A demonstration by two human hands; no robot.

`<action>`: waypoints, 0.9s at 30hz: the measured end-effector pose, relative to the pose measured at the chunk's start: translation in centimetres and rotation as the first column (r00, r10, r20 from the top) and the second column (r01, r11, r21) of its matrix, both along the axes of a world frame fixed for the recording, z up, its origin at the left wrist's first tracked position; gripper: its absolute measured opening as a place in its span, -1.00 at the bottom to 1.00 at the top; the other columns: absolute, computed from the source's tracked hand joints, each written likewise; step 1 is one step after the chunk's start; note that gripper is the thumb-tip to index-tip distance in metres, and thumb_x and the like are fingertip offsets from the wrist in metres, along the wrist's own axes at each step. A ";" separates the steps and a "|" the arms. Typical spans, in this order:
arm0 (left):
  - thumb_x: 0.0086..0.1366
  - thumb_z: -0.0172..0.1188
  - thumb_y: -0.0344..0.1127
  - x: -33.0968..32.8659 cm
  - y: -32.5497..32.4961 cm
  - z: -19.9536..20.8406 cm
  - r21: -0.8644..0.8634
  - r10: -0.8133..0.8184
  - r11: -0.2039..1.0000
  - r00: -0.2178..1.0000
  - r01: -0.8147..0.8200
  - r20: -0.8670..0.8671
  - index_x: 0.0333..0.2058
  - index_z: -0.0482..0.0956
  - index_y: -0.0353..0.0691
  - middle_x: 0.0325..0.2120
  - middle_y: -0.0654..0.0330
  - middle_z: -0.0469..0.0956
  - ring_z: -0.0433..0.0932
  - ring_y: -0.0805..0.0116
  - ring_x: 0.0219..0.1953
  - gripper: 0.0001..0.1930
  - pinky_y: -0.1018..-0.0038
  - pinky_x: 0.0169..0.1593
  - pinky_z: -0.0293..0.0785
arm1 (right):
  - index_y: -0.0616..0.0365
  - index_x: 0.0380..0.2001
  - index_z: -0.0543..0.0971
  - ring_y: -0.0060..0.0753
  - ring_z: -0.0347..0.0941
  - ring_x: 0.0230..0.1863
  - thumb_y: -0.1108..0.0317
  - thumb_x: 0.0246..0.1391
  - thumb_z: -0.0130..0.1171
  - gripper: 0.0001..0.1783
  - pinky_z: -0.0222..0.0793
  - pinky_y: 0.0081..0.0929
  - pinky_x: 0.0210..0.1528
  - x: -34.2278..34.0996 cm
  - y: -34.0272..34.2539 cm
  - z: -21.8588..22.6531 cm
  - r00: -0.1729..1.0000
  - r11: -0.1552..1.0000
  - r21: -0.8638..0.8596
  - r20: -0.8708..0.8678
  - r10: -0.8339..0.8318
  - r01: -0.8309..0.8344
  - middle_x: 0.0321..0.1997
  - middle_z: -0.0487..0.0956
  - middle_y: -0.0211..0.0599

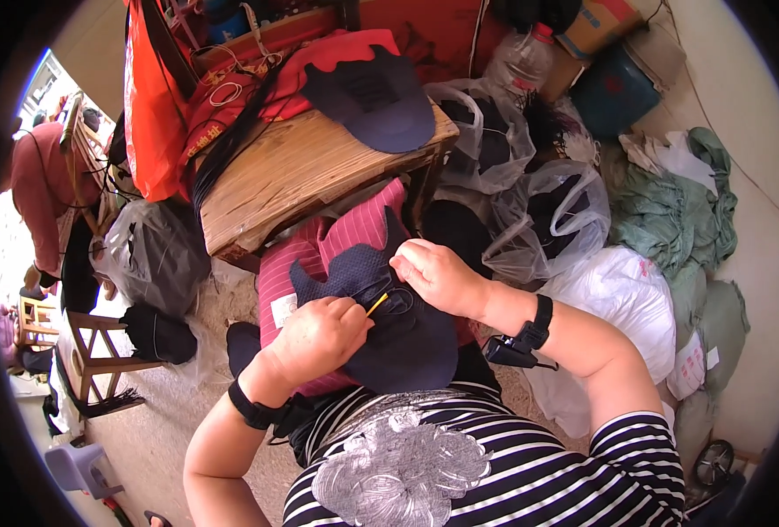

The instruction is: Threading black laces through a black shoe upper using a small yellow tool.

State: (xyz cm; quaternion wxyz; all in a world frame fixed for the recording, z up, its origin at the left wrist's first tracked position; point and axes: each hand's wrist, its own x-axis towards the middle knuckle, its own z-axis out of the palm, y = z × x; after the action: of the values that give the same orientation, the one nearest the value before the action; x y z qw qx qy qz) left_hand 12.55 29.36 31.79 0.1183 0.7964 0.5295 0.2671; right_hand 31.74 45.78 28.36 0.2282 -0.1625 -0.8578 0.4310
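Note:
Across my lap lies a dark navy shoe upper [407, 344], flat, with its rounded end toward me and two pointed wings away from me. Curled over its left side, my left hand [319, 332] is closed on the material. A thin yellow stick [378, 304] pokes out by those fingertips; whether they grip it too I cannot tell. Beside it a dark lace [399, 302] loops over the upper. My right hand [426, 269] is pinched closed just above the upper's right wing, and what lies between its fingertips is hidden.
Ahead stands a wooden table [266, 189] bearing another shoe upper [376, 101], a red cloth and black laces [223, 154]. Plastic bags [552, 215] crowd the right, near green sacks [670, 211]. At left are a grey bag [157, 255] and a wooden stool [91, 356].

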 end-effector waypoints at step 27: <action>0.19 0.48 -0.30 -0.4 -3.3 0.1 -0.003 0.246 0.969 0.962 -0.247 0.123 -0.52 0.46 -0.22 -0.59 0.12 0.42 0.48 0.08 -0.56 -0.69 0.21 -0.49 0.39 | 0.24 -0.17 0.62 -0.38 0.54 -0.33 0.36 0.31 0.23 -0.84 0.49 -0.44 -0.23 -0.1 0.5 5.4 0.999 0.999 -0.038 0.032 0.011 -0.010 -0.22 0.59 -0.25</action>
State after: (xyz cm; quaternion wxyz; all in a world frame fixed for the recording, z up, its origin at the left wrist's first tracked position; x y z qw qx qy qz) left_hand 12.18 26.03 31.91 0.1111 0.7072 0.6146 0.3312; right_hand 31.63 46.24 33.72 0.2090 -0.1692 -0.8538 0.4458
